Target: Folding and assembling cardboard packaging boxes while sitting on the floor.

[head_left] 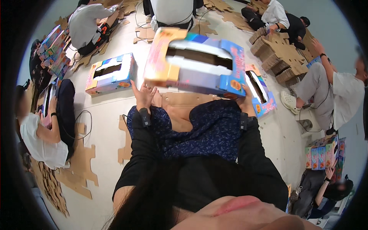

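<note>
A colourful cardboard box [195, 79] with a long window cut in its top is held up in front of me, tilted and slightly blurred. My right hand [246, 101] grips its lower right corner, the fingers partly behind the box. Close below the lower left corner is my left hand [144, 96], fingers spread and palm up; whether a fingertip touches the box I cannot tell. A similar box [111, 73] sits on the floor to the left. Another one [261, 92] lies to the right, partly hidden by the raised box and my right hand.
Flat brown cardboard [180, 99] lies by my legs, with more pieces [82, 168] at the left. Stacked cardboard sheets [281, 53] stand at the far right. Several people sit around me. Finished-looking boxes [322, 153] are piled at the right; a cable [91, 124] curls on the floor.
</note>
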The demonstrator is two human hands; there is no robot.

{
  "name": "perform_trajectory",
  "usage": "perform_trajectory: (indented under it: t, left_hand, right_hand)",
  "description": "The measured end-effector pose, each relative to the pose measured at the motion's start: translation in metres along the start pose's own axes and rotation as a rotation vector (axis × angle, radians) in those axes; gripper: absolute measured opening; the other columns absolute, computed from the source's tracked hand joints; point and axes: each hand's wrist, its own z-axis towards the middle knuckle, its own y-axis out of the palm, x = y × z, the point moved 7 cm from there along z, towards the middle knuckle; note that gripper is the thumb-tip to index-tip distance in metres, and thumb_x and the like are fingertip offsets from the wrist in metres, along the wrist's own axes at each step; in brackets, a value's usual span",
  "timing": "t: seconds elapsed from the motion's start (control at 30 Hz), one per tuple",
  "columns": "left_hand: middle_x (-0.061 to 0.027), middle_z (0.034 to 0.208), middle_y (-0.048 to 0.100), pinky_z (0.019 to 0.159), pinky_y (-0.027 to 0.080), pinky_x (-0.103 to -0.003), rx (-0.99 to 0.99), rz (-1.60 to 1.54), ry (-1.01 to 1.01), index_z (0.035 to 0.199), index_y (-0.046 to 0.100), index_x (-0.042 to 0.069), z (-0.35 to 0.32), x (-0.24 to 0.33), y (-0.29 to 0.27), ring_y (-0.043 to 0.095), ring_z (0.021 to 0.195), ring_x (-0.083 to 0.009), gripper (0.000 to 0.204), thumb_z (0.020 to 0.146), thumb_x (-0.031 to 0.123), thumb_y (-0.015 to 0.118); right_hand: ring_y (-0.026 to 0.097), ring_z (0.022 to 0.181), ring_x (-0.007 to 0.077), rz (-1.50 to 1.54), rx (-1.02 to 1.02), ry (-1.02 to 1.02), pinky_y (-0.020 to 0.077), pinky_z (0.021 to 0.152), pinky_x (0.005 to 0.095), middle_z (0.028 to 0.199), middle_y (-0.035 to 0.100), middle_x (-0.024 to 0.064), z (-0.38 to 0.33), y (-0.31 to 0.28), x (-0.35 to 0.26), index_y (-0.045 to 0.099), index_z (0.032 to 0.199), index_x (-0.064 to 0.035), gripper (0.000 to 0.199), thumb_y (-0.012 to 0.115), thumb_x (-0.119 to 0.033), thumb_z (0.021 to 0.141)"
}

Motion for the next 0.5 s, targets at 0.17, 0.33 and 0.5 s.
perform_trajectory:
  t: [0.17, 0.33, 0.5]
  left_hand:
    - [-0.0119, 0.123, 0.057, 0.09, 0.046, -0.043, -0.087, 0.143, 0.068, 0.133, 0.045, 0.009, 0.006, -0.004, -0.011, 0.056, 0.109, -0.0285, 0.075, 0.088, 0.068, 0.034]
    - [-0.0167, 0.11, 0.064, 0.079, 0.051, -0.047, -0.211, 0.3, -0.128, 0.125, 0.051, 0.003, -0.002, -0.02, 0.023, 0.064, 0.092, -0.0305, 0.07, 0.09, 0.063, 0.038]
    - [-0.0159, 0.107, 0.063, 0.074, 0.051, -0.053, -0.108, 0.367, -0.082, 0.125, 0.051, 0.007, 0.044, -0.021, -0.048, 0.062, 0.092, -0.0315, 0.079, 0.086, 0.072, 0.029]
  right_hand:
    - [0.061, 0.097, 0.0235, -0.16, 0.125, 0.058, 0.0494, 0.084, 0.0378, 0.109, 0.062, 0.0096, 0.006, 0.014, 0.021, 0.055, 0.117, -0.0056, 0.048, 0.063, -0.036, 0.08]
    - [0.06, 0.1, 0.024, -0.145, 0.141, 0.042, 0.0499, 0.085, 0.0392, 0.111, 0.061, 0.0104, 0.002, 0.009, 0.008, 0.054, 0.118, -0.0072, 0.053, 0.063, -0.042, 0.079]
    - [0.057, 0.102, 0.0222, -0.095, 0.158, 0.044, 0.0448, 0.089, 0.0365, 0.109, 0.061, 0.0105, -0.002, 0.017, 0.016, 0.056, 0.116, -0.0051, 0.047, 0.064, -0.033, 0.079]
